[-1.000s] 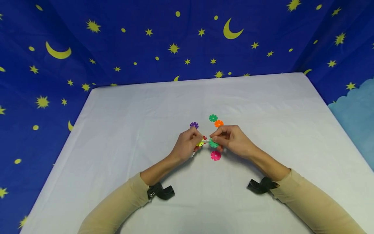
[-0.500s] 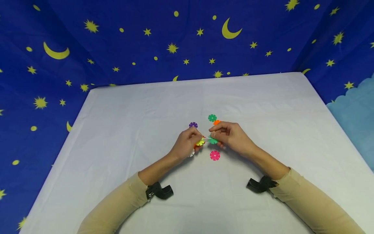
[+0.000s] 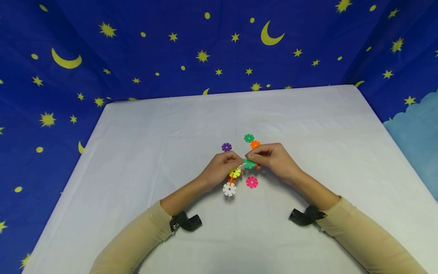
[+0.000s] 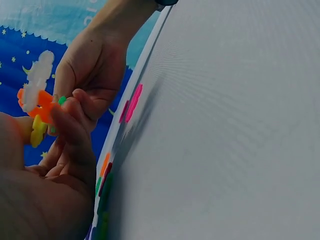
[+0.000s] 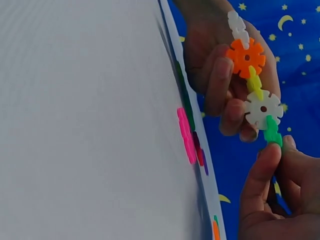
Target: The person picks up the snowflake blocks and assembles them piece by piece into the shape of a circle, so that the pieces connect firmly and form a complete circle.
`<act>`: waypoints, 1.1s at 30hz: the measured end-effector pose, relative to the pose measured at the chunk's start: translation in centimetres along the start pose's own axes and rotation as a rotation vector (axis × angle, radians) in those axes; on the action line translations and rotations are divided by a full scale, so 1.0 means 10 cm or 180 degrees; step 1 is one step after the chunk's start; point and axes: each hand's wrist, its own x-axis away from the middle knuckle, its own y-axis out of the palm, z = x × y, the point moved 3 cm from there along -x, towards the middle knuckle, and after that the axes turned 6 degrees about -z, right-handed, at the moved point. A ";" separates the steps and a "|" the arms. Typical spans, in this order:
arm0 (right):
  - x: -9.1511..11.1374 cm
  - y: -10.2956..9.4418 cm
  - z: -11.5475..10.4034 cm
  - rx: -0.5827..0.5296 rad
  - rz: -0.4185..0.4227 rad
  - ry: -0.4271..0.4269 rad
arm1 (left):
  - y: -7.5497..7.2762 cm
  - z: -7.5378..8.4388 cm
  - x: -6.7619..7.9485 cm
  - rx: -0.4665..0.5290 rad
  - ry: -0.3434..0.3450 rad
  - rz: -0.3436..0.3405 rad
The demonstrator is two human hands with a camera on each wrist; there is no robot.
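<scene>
A chain of interlocking snowflake discs runs between my hands in the head view: white end disc (image 3: 229,189), orange disc (image 3: 232,179), yellow disc (image 3: 235,173), a second white disc (image 5: 263,109) and green disc (image 3: 249,164). Each slots edgewise into its neighbour. My left hand (image 3: 220,169) pinches the chain near the second white disc, its fingers curled behind the chain in the right wrist view. Thumb and forefinger of my right hand (image 3: 275,161) pinch the green end disc. The chain is held above the table, its white end disc hanging toward my body.
Loose discs lie on the white-covered table (image 3: 157,140) around the hands: purple (image 3: 226,147), green (image 3: 249,138), orange (image 3: 255,144) and pink (image 3: 252,182). A blue curtain (image 3: 171,53) with stars and moons stands behind the table and at its sides.
The chain's white and orange end has swung out from under my left hand toward my body. My left fingertips have shifted right, nearer the green disc; the right hand keeps its pinch.
</scene>
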 end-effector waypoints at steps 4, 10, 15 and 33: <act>0.01 0.03 0.00 -0.0072 -0.0060 -0.0023 | 0.01 0.00 -0.01 0.0157 0.0073 -0.0072; 0.00 0.02 0.00 -0.0067 -0.0096 0.0029 | 0.01 0.01 -0.01 0.0287 0.0219 0.0032; -0.02 -0.08 -0.04 0.0122 -0.0037 0.0032 | -0.03 0.00 -0.02 0.0292 0.0187 0.0248; -0.02 -0.60 -0.11 0.1723 -0.0332 0.0246 | -0.07 -0.04 -0.01 0.0243 0.0100 0.0482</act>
